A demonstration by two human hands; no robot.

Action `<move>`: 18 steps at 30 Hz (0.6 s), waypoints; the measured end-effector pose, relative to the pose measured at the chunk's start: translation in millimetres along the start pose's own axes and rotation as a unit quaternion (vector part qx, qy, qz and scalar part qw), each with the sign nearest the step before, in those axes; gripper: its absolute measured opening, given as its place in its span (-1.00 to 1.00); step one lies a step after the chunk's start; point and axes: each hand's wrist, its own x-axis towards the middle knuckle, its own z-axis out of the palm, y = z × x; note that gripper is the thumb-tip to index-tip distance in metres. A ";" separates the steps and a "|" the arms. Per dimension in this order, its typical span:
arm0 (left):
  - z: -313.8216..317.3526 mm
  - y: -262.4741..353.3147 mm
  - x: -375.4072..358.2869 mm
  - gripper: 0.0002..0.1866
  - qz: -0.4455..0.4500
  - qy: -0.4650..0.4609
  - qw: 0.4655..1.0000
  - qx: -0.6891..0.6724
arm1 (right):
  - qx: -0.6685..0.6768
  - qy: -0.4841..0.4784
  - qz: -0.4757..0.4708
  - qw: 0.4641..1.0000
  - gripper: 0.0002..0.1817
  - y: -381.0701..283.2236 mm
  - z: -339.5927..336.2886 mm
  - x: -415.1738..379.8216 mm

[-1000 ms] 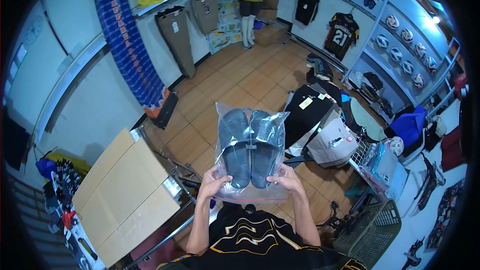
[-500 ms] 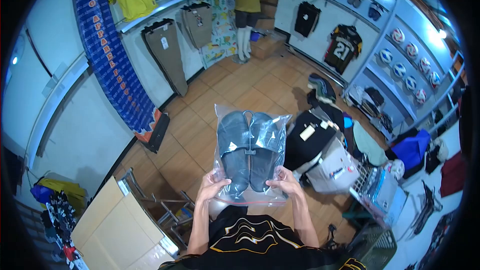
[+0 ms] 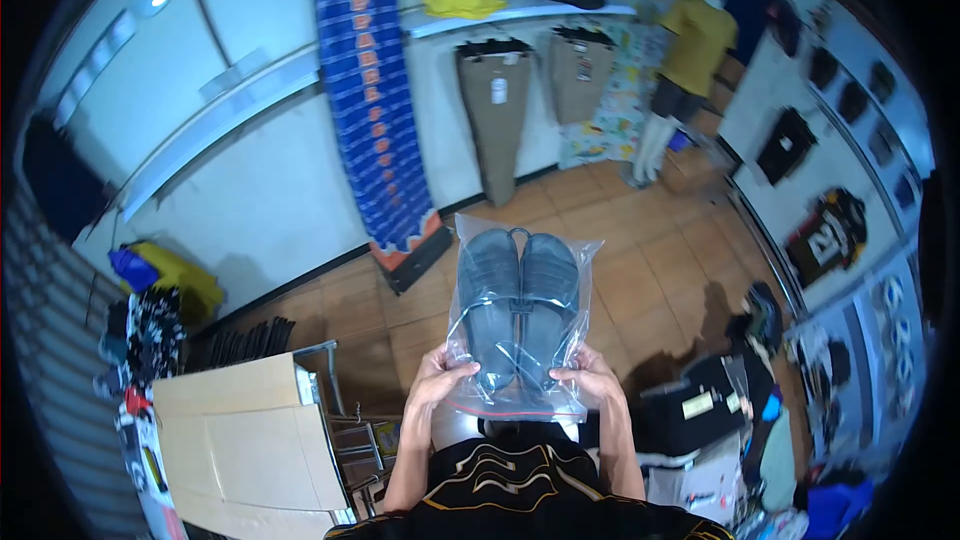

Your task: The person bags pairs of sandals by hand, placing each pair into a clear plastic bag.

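Note:
A pair of dark slide sandals (image 3: 522, 290) lies side by side inside a clear plastic bag (image 3: 470, 403) with a red line along its near edge. A dark hanger loop shows at the top between the two sandals. My left hand (image 3: 440, 377) grips the bag's lower left corner, thumb on top. At the lower right, my right hand (image 3: 592, 376) pinches the bag in the same way. Both hands hold it out in front of my body, above the tiled floor. The fingers beneath the bag are partly hidden.
A cardboard-topped table (image 3: 240, 435) stands at my left. At my right is a pile of dark clothing (image 3: 690, 405) and bags. A blue banner (image 3: 375, 110) stands by the wall, near hanging trousers (image 3: 495, 120) and a mannequin (image 3: 685, 60).
The view has turned left, so the room's contents have shifted right and the cardboard table shows more fully. Both hands still hold the bagged sandals, which now appear slightly farther right.

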 end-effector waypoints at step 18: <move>-85.5 38.2 123.6 -0.47 0.048 0.358 0.918 -0.164 | -0.165 -0.346 0.052 0.922 -0.48 -143.4 115.1 352.7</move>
